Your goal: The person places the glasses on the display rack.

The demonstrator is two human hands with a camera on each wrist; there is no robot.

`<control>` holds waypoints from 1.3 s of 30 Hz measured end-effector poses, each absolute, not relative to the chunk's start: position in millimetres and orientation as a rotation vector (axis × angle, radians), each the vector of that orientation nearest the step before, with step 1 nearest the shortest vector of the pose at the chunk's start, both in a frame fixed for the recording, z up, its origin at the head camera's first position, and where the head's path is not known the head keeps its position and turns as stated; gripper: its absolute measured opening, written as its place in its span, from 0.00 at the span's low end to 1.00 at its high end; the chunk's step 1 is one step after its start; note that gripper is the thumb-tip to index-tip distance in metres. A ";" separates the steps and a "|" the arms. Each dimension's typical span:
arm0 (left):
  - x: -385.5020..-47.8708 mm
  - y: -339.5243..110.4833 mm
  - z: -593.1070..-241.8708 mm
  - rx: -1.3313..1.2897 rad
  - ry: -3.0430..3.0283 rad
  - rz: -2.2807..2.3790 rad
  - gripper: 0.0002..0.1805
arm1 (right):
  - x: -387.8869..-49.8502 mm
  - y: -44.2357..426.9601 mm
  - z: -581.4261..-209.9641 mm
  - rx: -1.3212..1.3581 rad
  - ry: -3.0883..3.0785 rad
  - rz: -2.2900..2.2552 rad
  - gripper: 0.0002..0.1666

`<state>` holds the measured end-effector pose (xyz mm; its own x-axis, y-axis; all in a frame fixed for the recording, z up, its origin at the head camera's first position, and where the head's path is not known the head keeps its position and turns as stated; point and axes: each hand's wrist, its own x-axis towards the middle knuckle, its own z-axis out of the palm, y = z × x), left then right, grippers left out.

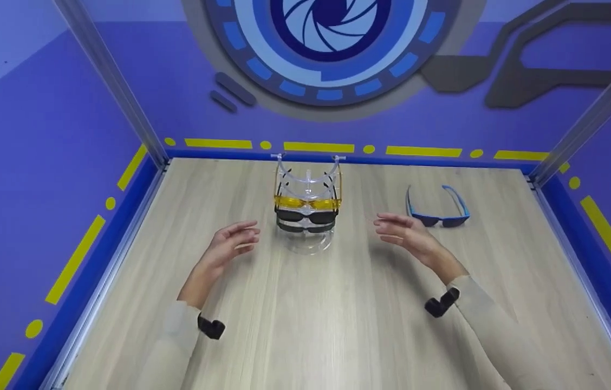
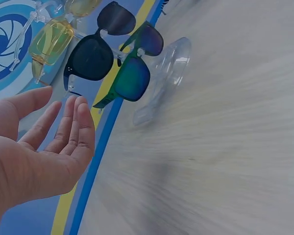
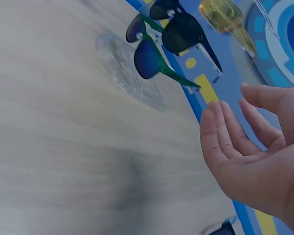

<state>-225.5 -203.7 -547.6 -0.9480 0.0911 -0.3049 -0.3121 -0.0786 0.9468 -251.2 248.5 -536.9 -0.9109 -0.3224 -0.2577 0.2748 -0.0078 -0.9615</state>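
Over the near part of the tabletop [image 1: 305, 341], we would do well to keep our 2 hands level and move gently, since the clear stand [image 1: 308, 189] between them looks light and could tip if nudged on 1 side only. Our left hand [image 1: 227, 246] hangs to the left of it, fingers relaxed and slightly bent, thumb apart, touching nothing. Our right hand [image 1: 405, 235] faces it from the right, equally loose and holding nothing.

A little farther, the stand carries 3 pairs, stacked low to high: green-framed sunglasses [image 2: 132, 81], black sunglasses [image 2: 92, 58] and yellow glasses [image 1: 290, 202]. For any of these, we would pinch the frame at the 2 hinges, keeping fingertips off the lenses and clear of the pair beside it. To the right, just past our right hand, blue sunglasses [image 1: 429, 220] rest on the tabletop with their 2 arms unfolded toward the far side; careless knuckles could catch them, so we would lift clear.
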 end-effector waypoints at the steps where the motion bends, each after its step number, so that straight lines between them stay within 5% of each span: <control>1: -225.0 -202.2 -548.8 -0.238 1.916 2.112 0.24 | -250.2 254.1 -537.9 -0.062 1.864 -1.973 0.37; 10: -223.1 -176.2 -558.0 -0.181 1.844 2.060 0.26 | -241.3 290.5 -545.7 -0.056 1.812 -2.008 0.27; 20: -222.5 -136.6 -569.6 -0.029 1.759 2.032 0.26 | -226.6 327.0 -556.8 0.022 1.826 -1.989 0.37; 30: -227.3 -93.6 -577.0 0.021 1.716 1.939 0.24 | -214.0 360.6 -559.9 0.080 1.835 -1.981 0.25; 39: -231.7 -61.0 -577.3 0.062 1.686 1.889 0.23 | -202.7 380.8 -567.8 0.146 1.754 -2.058 0.34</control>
